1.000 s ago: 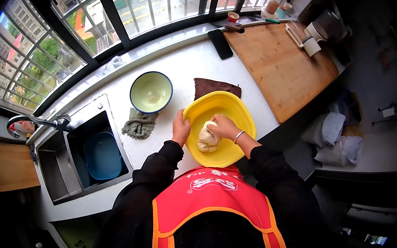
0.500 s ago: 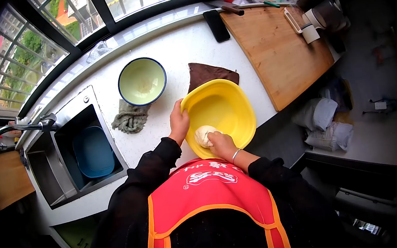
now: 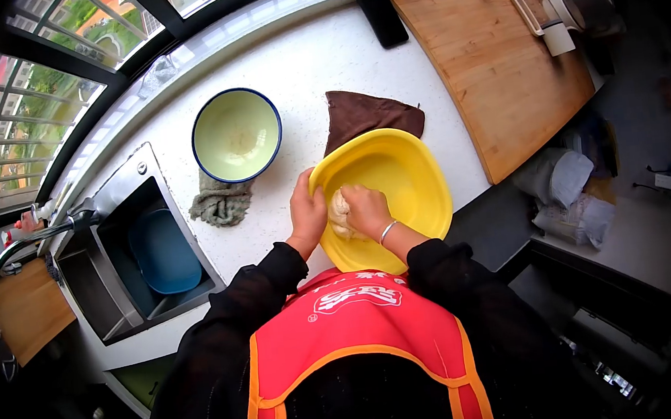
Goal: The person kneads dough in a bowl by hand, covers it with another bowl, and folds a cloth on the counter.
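Note:
A yellow plastic basin sits at the counter's near edge, in front of my apron. My left hand grips its left rim, the thumb on the inner side. Inside, a lump of pale dough lies against the left wall. My right hand, wearing a silver bracelet, is closed in a fist on the dough and presses into it; the fingertips are hidden. Behind the basin lies a brown cloth, partly covered by the rim.
A pale green enamel bowl stands on a grey-green rag. Left is a sink holding a blue tub. At the right lie a wooden board and a black phone. White bags are lower right.
My right hand has moved up and left over the dough, closing into a fist and pressing it out of its round shape. My left hand stays on the rim. The view has shifted slightly.

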A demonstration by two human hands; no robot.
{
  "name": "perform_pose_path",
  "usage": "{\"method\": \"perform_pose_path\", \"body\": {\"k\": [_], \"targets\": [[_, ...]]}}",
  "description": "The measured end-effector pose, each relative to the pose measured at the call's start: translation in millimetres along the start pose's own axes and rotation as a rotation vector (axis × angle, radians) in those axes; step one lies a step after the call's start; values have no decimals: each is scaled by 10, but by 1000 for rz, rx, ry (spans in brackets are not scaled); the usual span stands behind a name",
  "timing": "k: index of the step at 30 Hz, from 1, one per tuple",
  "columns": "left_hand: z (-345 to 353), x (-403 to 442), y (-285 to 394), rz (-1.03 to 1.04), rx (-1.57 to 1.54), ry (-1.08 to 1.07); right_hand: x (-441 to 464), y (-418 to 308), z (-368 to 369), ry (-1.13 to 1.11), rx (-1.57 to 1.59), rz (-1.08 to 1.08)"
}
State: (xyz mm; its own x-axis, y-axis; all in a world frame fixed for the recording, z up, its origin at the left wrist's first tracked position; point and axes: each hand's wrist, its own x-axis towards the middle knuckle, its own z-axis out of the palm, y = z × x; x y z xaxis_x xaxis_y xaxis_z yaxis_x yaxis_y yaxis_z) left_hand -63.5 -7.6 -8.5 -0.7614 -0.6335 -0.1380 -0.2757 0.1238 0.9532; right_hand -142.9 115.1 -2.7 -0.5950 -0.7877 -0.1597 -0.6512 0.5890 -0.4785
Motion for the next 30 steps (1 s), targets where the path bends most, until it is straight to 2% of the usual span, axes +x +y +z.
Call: {"method": "perform_pose_path", "body": {"k": [4,10,13,15,16,19,20,22,23,27,29,30], "targets": [[-6,7,26,-1,-13,2,143,14,105,53,-9,4],[-50,5,82,145,109,3,180,35,163,258,94,17],[-44,3,21,153,164,23,232,85,9,202,38,-9],[-62,5,18,94,188,16,296,176,-317,-318,471,10],[-64,13,54,104,176,33,307,195,-485,-317,451,-4],[-57,-52,88,78,167,24,344,149,-765,-116,279,-15],[-48,-31,80,67,192,25,409,130,-693,-112,270,-31],[-60,-27,68,55,220,36,574,180,-284,-214,112,114],[-52,-25,69,74,230,50,548,230,-37,-166,119,82],[-67,-28,52,51,215,41,58,-156,-332,-131,-105,10],[-56,-28,18,51,195,35,-217,-156,-667,-363,10,-98],[-44,-27,21,67,198,44,-347,-169,-769,-367,2,-86]]}}
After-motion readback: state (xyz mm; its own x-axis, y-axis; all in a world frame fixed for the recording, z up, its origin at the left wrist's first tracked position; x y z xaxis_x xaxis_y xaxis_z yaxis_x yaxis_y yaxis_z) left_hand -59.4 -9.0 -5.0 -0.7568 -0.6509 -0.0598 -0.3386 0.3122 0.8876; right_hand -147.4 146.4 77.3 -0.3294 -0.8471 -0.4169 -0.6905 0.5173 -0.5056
